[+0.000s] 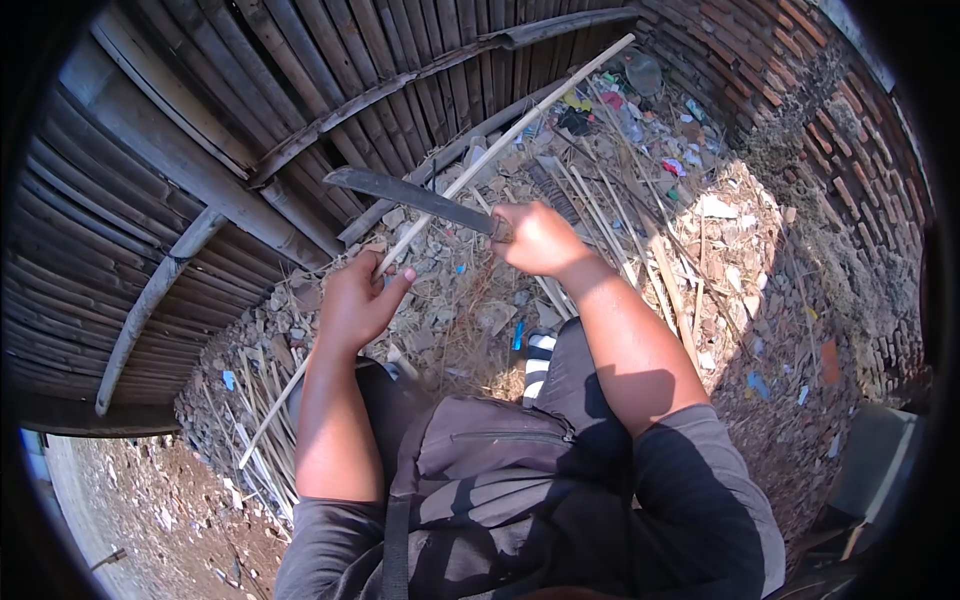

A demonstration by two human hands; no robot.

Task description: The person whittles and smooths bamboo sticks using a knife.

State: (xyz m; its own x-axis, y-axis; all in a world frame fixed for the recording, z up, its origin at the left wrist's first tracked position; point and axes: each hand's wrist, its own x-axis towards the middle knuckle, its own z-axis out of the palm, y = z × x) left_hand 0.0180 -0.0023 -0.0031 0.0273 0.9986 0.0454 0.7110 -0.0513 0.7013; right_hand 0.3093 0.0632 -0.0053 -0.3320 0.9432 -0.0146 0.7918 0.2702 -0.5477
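One long pale stick [545, 115] is held in a narrow grip by the left hand [362, 302], with the thumb extended. One machete [410, 196] is clasped by its handle in the right hand [540, 240], its blade crossing the stick just beyond the left hand; whether the two touch cannot be told. Loose sticks [671, 283], too many to be counted, are scattered left and right over the rubble [435, 300], which is bordered by one bamboo wall [90, 250] at left and one brick wall [855, 190] at far right

The stick [540, 117] is cream, the blade [395, 192] grey, the sock [538, 366] apparently white-striped.
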